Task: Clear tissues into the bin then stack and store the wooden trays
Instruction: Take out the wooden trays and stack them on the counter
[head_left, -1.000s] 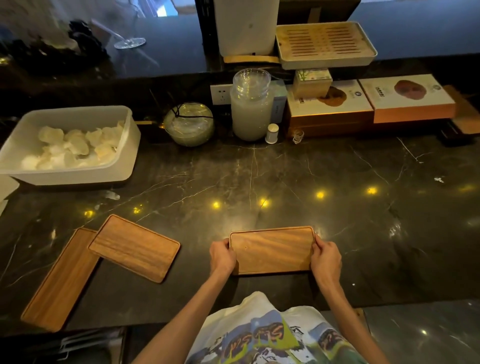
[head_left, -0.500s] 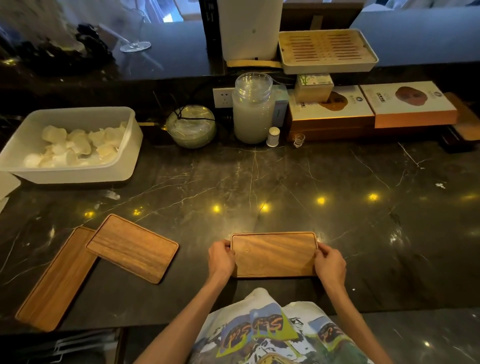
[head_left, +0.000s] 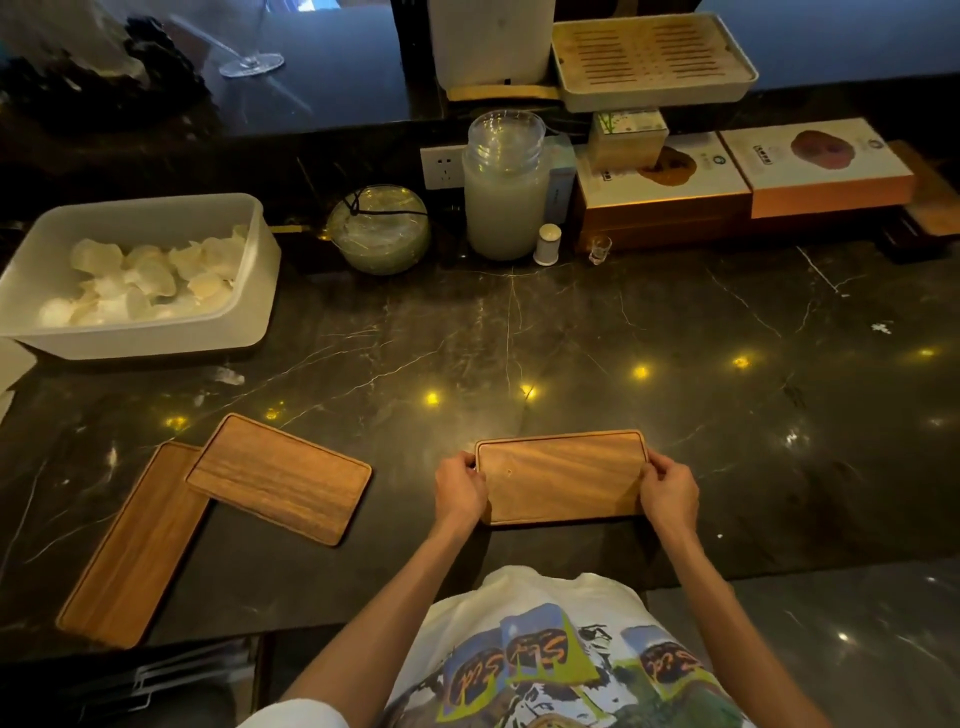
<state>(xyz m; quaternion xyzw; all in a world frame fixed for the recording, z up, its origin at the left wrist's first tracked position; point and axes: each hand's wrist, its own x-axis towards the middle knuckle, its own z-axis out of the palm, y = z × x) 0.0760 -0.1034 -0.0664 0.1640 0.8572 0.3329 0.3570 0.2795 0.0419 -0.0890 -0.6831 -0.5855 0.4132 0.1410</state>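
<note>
A small wooden tray (head_left: 561, 475) lies on the dark marble counter (head_left: 571, 338) just in front of me. My left hand (head_left: 460, 491) grips its left end and my right hand (head_left: 670, 491) grips its right end, fingers curled over the rims. Further left, a second wooden tray (head_left: 280, 478) rests with one corner on top of a long narrow wooden tray (head_left: 135, 545). The white bin (head_left: 249, 306) at the far left holds several crumpled tissues (head_left: 145, 278).
Along the back stand a glass bowl (head_left: 379, 228), a tall glass jar (head_left: 506, 187), a small white bottle (head_left: 548, 244), flat boxes (head_left: 743, 171) and a slatted tray (head_left: 649, 57). A small white scrap (head_left: 228, 375) lies near the bin. The counter's front edge is at my waist.
Both hands stay on the ends of the tray; it has hardly moved. The view has shifted slightly.
</note>
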